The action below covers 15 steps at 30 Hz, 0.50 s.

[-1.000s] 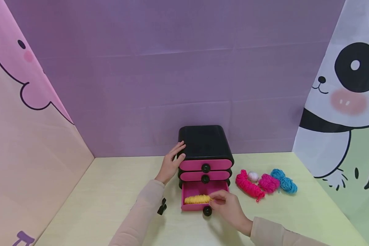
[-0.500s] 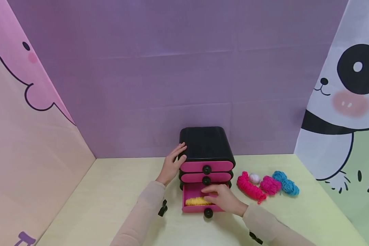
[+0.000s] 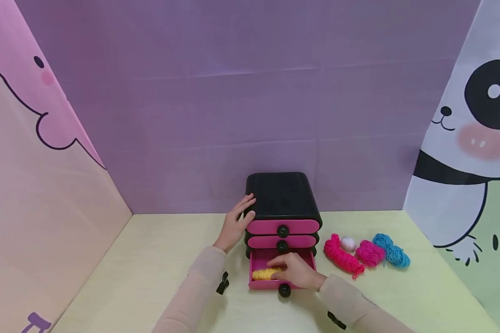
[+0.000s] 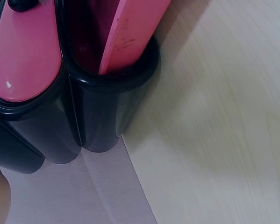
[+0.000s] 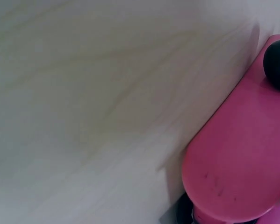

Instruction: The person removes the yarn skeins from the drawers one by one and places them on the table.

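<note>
A small black cabinet with pink drawers stands near the back wall in the head view. Its bottom drawer is pulled out, and a skein of yellow yarn lies inside along the front. My right hand reaches into this drawer, thumb and fingers bent around the yarn's right part, which they hide. Fingers fairly straight, my left hand rests on the cabinet's left top edge. The left wrist view has the drawer's side jutting out; the right wrist view has its pink front and black knob.
Right of the cabinet lie a red yarn skein, a white ball, a magenta yarn bundle and a blue yarn skein. A purple wall rises behind the table.
My right hand has let go of the yarn's right end, risen over the drawer, then come down further left with its fingers around the yarn. The left hand stays on the cabinet.
</note>
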Available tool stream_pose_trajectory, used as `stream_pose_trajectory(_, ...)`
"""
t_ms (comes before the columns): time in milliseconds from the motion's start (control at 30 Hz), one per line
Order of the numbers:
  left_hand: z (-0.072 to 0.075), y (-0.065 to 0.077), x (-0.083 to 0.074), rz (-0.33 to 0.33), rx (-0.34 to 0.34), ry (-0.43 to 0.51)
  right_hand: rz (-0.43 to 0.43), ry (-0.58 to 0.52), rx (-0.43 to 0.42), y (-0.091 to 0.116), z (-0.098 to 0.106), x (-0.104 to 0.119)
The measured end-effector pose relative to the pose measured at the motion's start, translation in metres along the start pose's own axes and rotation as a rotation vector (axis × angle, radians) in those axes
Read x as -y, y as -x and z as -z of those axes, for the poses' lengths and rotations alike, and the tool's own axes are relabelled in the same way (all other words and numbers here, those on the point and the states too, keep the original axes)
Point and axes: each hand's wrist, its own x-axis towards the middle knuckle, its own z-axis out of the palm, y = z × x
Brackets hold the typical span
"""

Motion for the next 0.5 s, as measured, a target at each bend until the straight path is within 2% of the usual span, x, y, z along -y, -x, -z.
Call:
stream_pose_trajectory(267, 0.0, 0.0, 0.001, -0.004, -0.003, -0.008, 0.05, 0.149, -0.014, -0.007, -0.005, -0.004)
stream_pose_trajectory(500, 0.0, -0.001, 0.001, 0.01, -0.002, -0.015, 0.05, 0.191, -0.038, -0.011, -0.008, -0.005)
